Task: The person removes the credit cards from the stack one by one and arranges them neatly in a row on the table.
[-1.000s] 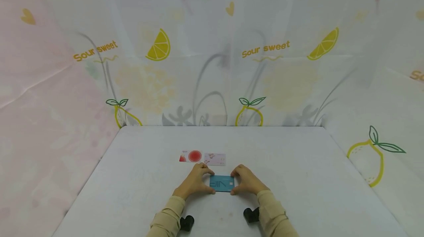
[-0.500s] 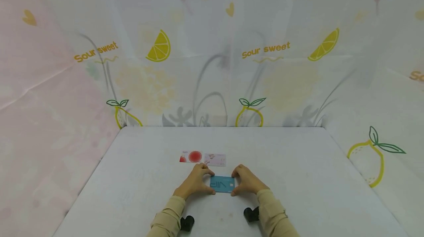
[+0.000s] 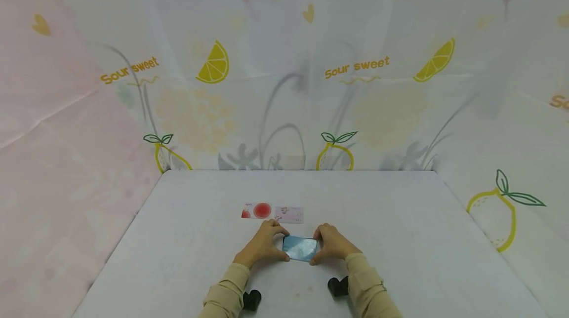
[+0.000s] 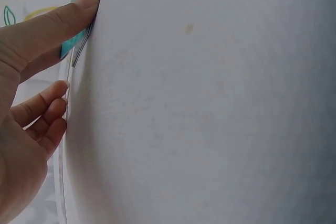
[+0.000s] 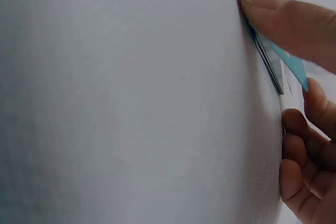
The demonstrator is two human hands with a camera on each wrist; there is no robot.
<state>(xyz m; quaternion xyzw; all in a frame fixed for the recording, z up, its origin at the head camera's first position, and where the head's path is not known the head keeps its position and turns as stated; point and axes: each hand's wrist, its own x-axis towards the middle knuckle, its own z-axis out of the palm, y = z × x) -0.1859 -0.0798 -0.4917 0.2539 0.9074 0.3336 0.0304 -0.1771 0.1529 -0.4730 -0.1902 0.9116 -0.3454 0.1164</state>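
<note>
A blue plastic card (image 3: 300, 249) lies between my two hands near the front of the table, glare covering its face. My left hand (image 3: 264, 245) pinches its left end between thumb and forefinger; the other fingers curl inward. At the opposite end, my right hand (image 3: 334, 244) pinches the card the same way. In the right wrist view the blue card (image 5: 295, 64) tilts up, apart from a few thin dark-edged layers (image 5: 269, 62) under it that look like more cards. The left wrist view shows the left thumb (image 4: 58, 24) on the card's near edge.
Behind the hands, a white card with a red circle (image 3: 257, 210) and a pale floral card (image 3: 289, 215) lie side by side on the white table (image 3: 178, 258). Black wrist mounts (image 3: 252, 300) hang by both sleeves. Lemon-print cloth (image 3: 284, 61) encloses the table.
The blue card has tilted, and glare now hides its VIP lettering. Its right end has shifted slightly, with my right hand moving a little to the right. My left hand barely moves.
</note>
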